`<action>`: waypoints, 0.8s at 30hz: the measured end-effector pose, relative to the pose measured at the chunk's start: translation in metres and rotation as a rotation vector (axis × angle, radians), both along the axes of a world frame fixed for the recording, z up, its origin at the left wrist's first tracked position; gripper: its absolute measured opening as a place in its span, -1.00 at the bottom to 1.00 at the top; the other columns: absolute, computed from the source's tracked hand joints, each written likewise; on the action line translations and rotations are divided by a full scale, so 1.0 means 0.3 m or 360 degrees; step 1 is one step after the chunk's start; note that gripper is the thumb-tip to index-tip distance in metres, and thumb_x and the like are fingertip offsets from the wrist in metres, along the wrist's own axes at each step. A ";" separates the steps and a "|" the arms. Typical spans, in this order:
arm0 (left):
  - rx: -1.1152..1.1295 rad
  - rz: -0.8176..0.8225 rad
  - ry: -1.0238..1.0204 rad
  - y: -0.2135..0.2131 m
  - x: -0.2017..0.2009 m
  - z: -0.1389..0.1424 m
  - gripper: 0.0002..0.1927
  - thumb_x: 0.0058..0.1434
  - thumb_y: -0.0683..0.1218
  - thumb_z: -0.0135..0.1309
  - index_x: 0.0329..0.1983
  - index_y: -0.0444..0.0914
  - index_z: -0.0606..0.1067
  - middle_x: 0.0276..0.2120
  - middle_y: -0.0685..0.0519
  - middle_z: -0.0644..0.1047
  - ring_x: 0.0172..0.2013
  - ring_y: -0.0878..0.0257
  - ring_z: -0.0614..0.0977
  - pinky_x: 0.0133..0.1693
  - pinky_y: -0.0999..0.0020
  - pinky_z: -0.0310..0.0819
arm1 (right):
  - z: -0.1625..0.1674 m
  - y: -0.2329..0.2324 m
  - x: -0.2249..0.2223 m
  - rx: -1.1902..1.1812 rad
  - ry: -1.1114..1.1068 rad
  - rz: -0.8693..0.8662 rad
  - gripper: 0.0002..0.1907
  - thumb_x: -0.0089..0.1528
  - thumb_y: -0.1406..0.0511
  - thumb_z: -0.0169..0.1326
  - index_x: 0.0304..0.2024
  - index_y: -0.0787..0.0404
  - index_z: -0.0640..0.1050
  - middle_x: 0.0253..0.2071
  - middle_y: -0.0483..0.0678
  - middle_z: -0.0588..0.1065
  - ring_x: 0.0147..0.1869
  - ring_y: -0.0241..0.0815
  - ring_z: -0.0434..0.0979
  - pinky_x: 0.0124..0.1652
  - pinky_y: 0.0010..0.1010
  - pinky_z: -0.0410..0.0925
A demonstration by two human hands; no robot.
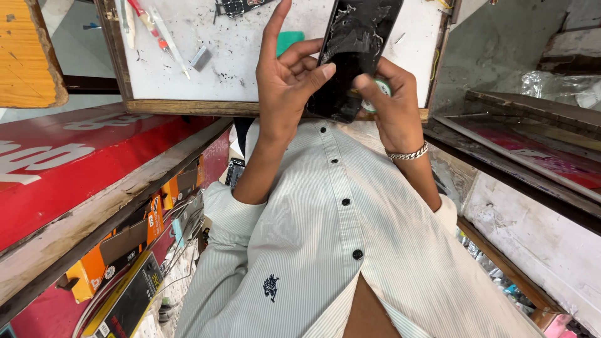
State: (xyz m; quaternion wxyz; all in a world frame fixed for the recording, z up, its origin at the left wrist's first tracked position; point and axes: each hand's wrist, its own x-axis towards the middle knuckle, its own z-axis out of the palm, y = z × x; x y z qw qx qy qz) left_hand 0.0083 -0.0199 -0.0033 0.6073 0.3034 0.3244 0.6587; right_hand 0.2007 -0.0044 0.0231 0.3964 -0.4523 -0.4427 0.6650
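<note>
A black phone (358, 44) with a badly cracked, scuffed surface is held upright over the white work board (250, 69). My left hand (285, 87) grips its left edge, thumb pressed on the glass and index finger pointing straight up. My right hand (391, 109), with a metal bracelet at the wrist, holds the phone's lower right side with the thumb on the glass. A small round green-and-white roll (379, 91) is tucked between its fingers. My striped shirt (338, 238) fills the lower middle.
On the wood-framed white board lie a red-handled tool (147, 24), tweezers (170, 44), a small metal piece (200, 57), a green pick (289, 39) and a circuit part (235, 6). A red counter (69, 169) is at left with orange boxes (125, 250) below; a glass counter (532, 144) at right.
</note>
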 end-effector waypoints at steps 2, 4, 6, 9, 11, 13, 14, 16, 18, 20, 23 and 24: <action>0.0016 0.0061 0.0248 0.000 -0.015 0.007 -0.36 0.39 -0.21 0.26 0.45 -0.22 0.23 -0.07 -0.13 0.64 -0.13 0.28 0.71 -0.01 0.41 0.65 | 0.016 0.009 0.007 -0.0051 -0.0018 0.0008 -0.71 0.34 0.34 0.24 0.08 0.35 0.58 -0.04 -0.05 0.61 -0.02 -0.32 0.62 -0.01 -0.43 0.55; -0.0015 0.0140 0.0450 -0.015 -0.047 0.002 -0.68 0.46 -0.12 0.17 0.20 -0.32 0.44 -0.23 -0.08 0.65 -0.26 0.30 0.71 -0.14 0.41 0.66 | 0.025 0.017 0.021 -0.0031 -0.0016 0.0013 -0.72 0.33 0.35 0.25 0.06 0.36 0.59 -0.04 -0.03 0.62 -0.02 -0.31 0.63 -0.02 -0.42 0.56; -0.0121 0.0279 0.0654 -0.053 -0.109 -0.012 -0.76 0.50 -0.06 0.06 -0.07 -0.37 0.54 -0.44 0.03 0.56 -0.42 0.36 0.60 -0.33 0.44 0.52 | 0.029 0.031 0.041 0.0074 0.0013 0.0008 -0.72 0.35 0.36 0.25 0.08 0.37 0.58 -0.01 -0.02 0.62 0.01 -0.30 0.63 0.02 -0.45 0.54; -0.0444 0.0388 0.0909 -0.177 -0.256 -0.032 -0.77 0.51 -0.09 0.01 -0.15 -0.37 0.54 -0.58 0.17 0.36 -0.57 0.44 0.38 -0.49 0.51 0.18 | 0.034 0.043 0.074 0.0017 0.0096 -0.0050 -0.73 0.35 0.38 0.25 0.07 0.38 0.59 -0.06 0.00 0.63 -0.07 -0.28 0.62 -0.06 -0.43 0.52; -0.0508 0.0307 0.0469 -0.276 -0.351 -0.050 -0.77 0.53 -0.09 0.06 -0.20 -0.36 0.52 -0.55 0.17 0.34 -0.59 0.47 0.26 -0.52 0.54 0.06 | 0.037 0.048 0.096 0.0060 0.0093 -0.0043 -0.74 0.37 0.39 0.25 0.08 0.37 0.59 -0.05 -0.04 0.62 -0.12 -0.34 0.59 -0.11 -0.51 0.47; -0.0484 0.0076 0.0241 -0.382 -0.445 -0.064 -0.74 0.56 -0.06 0.08 -0.16 -0.36 0.54 -0.61 0.24 0.33 -0.63 0.50 0.29 -0.47 0.49 0.13 | 0.036 0.050 0.110 0.0100 0.0086 -0.0032 -0.75 0.39 0.39 0.25 0.09 0.37 0.59 -0.05 -0.06 0.61 -0.11 -0.37 0.57 -0.09 -0.54 0.45; -0.0470 -0.0039 0.0127 -0.430 -0.470 -0.076 -0.73 0.58 -0.05 0.09 -0.15 -0.37 0.55 -0.65 0.27 0.32 -0.65 0.51 0.31 -0.45 0.47 0.16 | 0.034 0.052 0.116 0.0121 0.0081 -0.0023 -0.75 0.40 0.40 0.25 0.11 0.37 0.58 -0.06 -0.06 0.61 -0.09 -0.37 0.56 -0.05 -0.54 0.45; -0.0988 -0.0085 0.0365 -0.501 -0.490 -0.103 -0.70 0.47 -0.01 0.07 -0.14 -0.39 0.56 -0.53 0.12 0.45 -0.59 0.37 0.39 -0.53 0.45 0.15 | 0.026 0.056 0.115 0.0162 0.0057 -0.0033 -0.76 0.41 0.41 0.25 0.10 0.38 0.58 -0.05 -0.08 0.60 -0.06 -0.38 0.56 0.01 -0.54 0.45; -0.1042 -0.0057 0.1480 -0.554 -0.452 -0.118 -0.57 0.24 0.09 0.11 -0.12 -0.41 0.56 -0.40 -0.04 0.55 -0.47 0.18 0.51 -0.48 0.37 0.28 | 0.024 0.064 0.112 0.0199 -0.0016 -0.0066 -0.77 0.39 0.42 0.26 0.08 0.38 0.58 -0.02 -0.10 0.59 -0.06 -0.39 0.54 0.02 -0.54 0.45; -0.0323 0.0098 0.3434 -0.585 -0.406 -0.091 -0.28 -0.13 0.24 0.19 -0.09 -0.43 0.56 -0.26 -0.22 0.62 -0.31 -0.04 0.66 -0.30 0.24 0.53 | 0.033 0.059 0.098 0.0089 -0.0020 -0.0094 -0.78 0.36 0.42 0.26 0.03 0.38 0.59 -0.10 -0.11 0.57 -0.16 -0.38 0.50 -0.16 -0.53 0.39; -0.0740 -0.0318 0.3266 -0.563 -0.366 0.039 -0.32 0.04 0.21 0.30 0.01 -0.41 0.53 0.13 -0.51 0.49 0.04 -0.26 0.57 0.02 0.06 0.45 | 0.064 0.064 0.070 0.0118 -0.0096 -0.0083 -0.75 0.26 0.42 0.24 -0.01 0.35 0.58 -0.12 -0.16 0.57 -0.11 -0.43 0.51 -0.09 -0.58 0.41; -0.0835 -0.0363 0.2832 -0.524 -0.356 0.085 -0.45 0.14 0.14 0.25 0.04 -0.35 0.54 0.12 -0.37 0.55 0.06 -0.15 0.61 0.06 0.12 0.48 | 0.079 0.065 0.063 0.0161 -0.0130 -0.0076 -0.73 0.22 0.41 0.23 -0.03 0.33 0.57 -0.11 -0.18 0.57 -0.07 -0.45 0.52 -0.01 -0.61 0.43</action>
